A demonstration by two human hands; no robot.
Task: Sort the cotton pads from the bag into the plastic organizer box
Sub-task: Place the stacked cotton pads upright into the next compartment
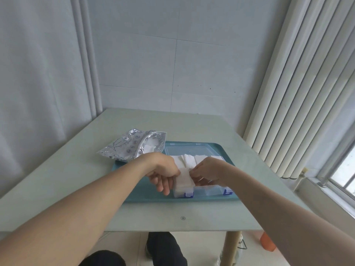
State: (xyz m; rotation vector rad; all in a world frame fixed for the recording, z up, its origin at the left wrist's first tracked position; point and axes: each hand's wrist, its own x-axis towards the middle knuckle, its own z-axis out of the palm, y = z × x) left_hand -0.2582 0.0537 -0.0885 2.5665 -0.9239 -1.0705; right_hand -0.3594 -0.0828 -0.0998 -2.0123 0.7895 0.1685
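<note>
Left hand point(163, 172): fingers curled down round the left side of a white stack of cotton pads point(184, 179), thumb side against the stack's near-left edge; it holds the stack.

Right hand point(208, 172): fingertips drawn together and pinching the right edge of the same stack; the lower fingers are tucked underneath and cannot be made out singly.

Stack of cotton pads: held between both hands, sitting over the front-left compartment of the organizer box point(207, 190); whether it rests on the compartment floor cannot be told.

Organizer box: clear plastic, blue latches along its near edge, lid point(189, 149) folded back flat behind it. More white pads point(189, 160) stand in the compartments behind the hands.

Tray point(134, 194): teal, raised rim, carrying the box; bare strips of tray show at the near-left and along the front.

Bag point(126, 147): silver foil with a fish drawing, mouth open toward the box, white pads visible inside; it lies across the tray's far-left corner, near the left wrist.

Table point(92, 181): pale green, wide bare surface on the left, right and front of the tray. Its near edge runs below the forearms.

Surroundings: tiled wall behind, curtain left, vertical blinds point(299, 89) right.
</note>
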